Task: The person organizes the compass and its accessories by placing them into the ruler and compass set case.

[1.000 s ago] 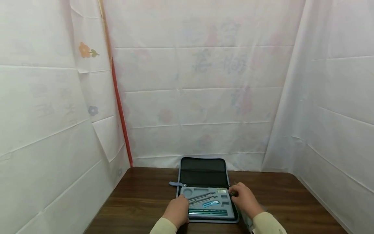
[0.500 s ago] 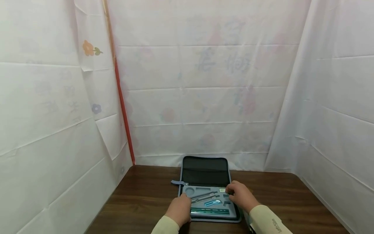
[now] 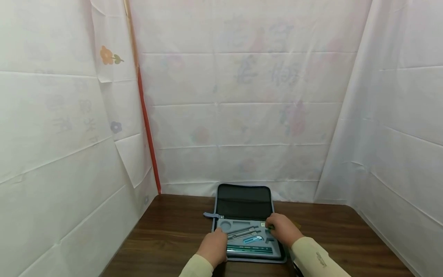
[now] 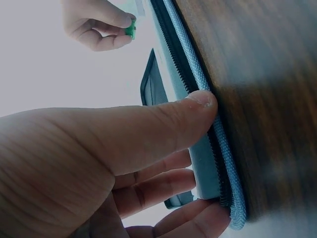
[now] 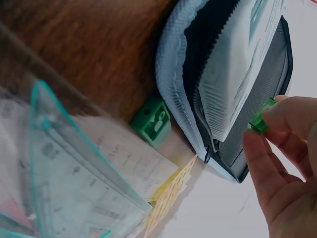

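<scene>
A zippered drawing-set case lies unfolded on the table, its grey tray toward me. My left hand grips the case's left side, the thumb along the zipper edge in the left wrist view. Over the tray's right part, my right hand pinches a small translucent green piece between thumb and fingers; its exact kind is unclear. In the tray lie metal compasses, a light-blue tool and green pencils. A green pencil sharpener rests beside the case.
In the right wrist view, a clear set square with a teal edge lies right of the case, by papers and a yellow patterned strip. White sheets hang around the wooden table.
My right hand has moved left from the case's right edge to over the tray. The green piece now shows in its fingers. My left hand keeps its grip on the case.
</scene>
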`<state>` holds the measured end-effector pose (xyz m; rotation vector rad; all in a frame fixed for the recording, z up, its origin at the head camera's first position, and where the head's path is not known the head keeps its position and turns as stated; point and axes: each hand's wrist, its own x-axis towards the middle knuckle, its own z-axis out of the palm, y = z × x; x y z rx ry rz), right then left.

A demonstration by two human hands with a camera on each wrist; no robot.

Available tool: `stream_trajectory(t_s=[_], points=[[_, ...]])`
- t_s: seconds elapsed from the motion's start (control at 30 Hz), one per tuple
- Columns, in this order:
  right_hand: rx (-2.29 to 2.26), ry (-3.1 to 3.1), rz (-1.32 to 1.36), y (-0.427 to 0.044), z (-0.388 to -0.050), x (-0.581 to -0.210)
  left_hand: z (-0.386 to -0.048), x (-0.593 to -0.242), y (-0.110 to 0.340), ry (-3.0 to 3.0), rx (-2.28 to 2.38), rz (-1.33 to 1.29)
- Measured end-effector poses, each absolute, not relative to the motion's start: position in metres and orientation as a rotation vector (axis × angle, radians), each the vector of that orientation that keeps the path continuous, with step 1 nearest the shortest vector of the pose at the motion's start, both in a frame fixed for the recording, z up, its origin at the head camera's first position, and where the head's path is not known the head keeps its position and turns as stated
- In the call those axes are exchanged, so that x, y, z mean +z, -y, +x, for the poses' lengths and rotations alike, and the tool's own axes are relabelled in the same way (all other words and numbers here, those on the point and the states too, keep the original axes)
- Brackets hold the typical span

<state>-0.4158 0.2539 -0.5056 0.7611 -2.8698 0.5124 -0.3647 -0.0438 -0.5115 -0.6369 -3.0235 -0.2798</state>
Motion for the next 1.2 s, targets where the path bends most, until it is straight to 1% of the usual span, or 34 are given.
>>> stream_trajectory(t_s=[0.27, 0.43, 0.6, 0.83, 1.03, 1.2], points=[[0.404, 2.929, 0.79, -0.247, -0.42, -0.503, -0.364, -0.512, 0.044, 3.015, -0.276, -0.628], [0.393, 2.975, 0.745, -0.244, -0.423, -0.505, -0.366, -0.513, 0.044, 3.026, -0.281, -0.625], [0.372, 2.985, 0.731, -0.245, -0.426, -0.51, -0.365, -0.511, 0.043, 3.023, -0.272, -0.624], [0.328, 2.973, 0.788, -0.25, -0.43, -0.518, -0.363, -0.51, 0.043, 3.028, -0.273, -0.62], [0.378, 2.953, 0.831, -0.25, -0.43, -0.517, -0.363, -0.509, 0.044, 3.031, -0.291, -0.606], [0.399, 2.969, 0.779, -0.249, -0.431, -0.518, -0.363, -0.511, 0.044, 3.022, -0.293, -0.6]])
